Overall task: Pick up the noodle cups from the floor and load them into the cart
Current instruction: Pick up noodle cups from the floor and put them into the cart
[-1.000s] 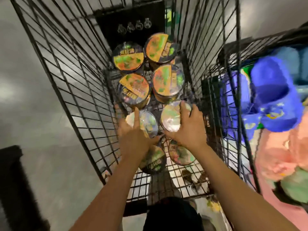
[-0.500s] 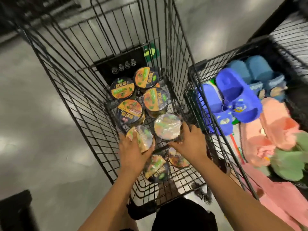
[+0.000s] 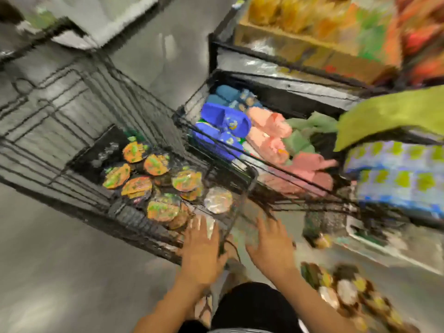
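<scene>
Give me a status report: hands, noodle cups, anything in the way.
Both open, empty: left hand, right hand, near cart. Loaded cups inside; floor cups at lower right. Nothing seen blocking; frame blurred.

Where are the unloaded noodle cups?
Head view, lower right: the blurred cluster of round foil-lidded noodle cups sits on the grey floor, right of the right hand, outside the black wire cart.

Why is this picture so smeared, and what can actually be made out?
Head view: motion blur everywhere, probably a quick head turn; cart wires smear into streaks; noodle cup lids are orange-green blobs, print unreadable; left hand and right hand show open but soft-edged; pale glare patches on the floor.
</scene>
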Demonstrator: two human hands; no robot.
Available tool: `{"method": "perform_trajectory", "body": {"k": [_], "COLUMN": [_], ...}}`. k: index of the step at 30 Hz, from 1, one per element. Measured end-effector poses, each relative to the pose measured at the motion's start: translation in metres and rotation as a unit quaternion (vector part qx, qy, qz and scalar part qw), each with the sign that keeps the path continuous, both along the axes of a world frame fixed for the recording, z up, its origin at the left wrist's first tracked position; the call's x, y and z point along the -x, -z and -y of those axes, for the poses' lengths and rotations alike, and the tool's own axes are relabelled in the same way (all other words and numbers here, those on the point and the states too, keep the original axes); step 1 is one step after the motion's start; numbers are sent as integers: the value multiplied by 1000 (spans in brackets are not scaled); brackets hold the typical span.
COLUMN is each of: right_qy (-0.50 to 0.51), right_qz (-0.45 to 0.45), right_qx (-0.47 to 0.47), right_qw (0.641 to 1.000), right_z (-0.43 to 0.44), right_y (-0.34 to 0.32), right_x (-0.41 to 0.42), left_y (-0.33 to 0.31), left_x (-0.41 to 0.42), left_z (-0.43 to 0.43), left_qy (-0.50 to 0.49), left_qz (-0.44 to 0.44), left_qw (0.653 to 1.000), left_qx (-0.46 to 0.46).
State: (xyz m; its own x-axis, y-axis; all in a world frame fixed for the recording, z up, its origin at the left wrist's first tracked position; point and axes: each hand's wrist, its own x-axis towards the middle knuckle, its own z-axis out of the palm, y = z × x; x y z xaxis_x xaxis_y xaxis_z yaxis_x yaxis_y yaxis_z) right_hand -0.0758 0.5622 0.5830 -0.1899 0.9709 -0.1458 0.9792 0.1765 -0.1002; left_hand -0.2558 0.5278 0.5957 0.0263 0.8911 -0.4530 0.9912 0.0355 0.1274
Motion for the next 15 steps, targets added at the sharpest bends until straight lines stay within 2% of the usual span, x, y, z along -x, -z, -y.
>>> {"method": "perform_trajectory", "body": {"k": [5,9,15], "right_qy": [202,324,509], "right_qz": [14,12,-22], "right_qx": [96,116,168], "right_qw": [975,939,844], "right_z": [138,233,354], "right_y": [19,20,11], "right_x": [-53,-97,-146], "left_y": [-11,-5,-11], "left_x": [-56,-107,-179], "left_z": [63,107,157], "left_qy": [170,271,397], "left_qz": [-3,10,8], "left_qw": [985,962,917], "left_qx": [7,32,24]}}
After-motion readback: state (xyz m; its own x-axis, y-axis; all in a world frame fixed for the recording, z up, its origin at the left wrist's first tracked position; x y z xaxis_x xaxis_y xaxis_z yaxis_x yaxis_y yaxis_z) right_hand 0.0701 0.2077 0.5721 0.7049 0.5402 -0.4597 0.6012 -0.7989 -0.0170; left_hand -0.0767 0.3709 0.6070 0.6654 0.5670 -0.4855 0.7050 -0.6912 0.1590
